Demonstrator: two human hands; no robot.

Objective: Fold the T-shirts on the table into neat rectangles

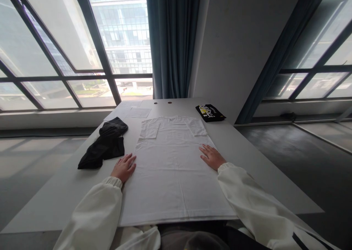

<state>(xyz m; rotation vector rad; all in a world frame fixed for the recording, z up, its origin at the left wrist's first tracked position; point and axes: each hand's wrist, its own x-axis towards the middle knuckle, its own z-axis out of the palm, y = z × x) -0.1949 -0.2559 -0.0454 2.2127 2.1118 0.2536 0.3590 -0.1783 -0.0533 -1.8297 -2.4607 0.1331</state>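
Since the white T-shirt (176, 169) is laid flat on the table (238, 143), the left hand (124, 168) and right hand (213, 157) just rest at its sides, fingers loosely spread, gripping nothing, probably so the fabric lies smooth.

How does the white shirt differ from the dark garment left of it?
The white shirt lies spread fairly flat; the dark garment is loosely bunched. The white shirt covers much more of the table than the dark garment does. Both rest on that table.
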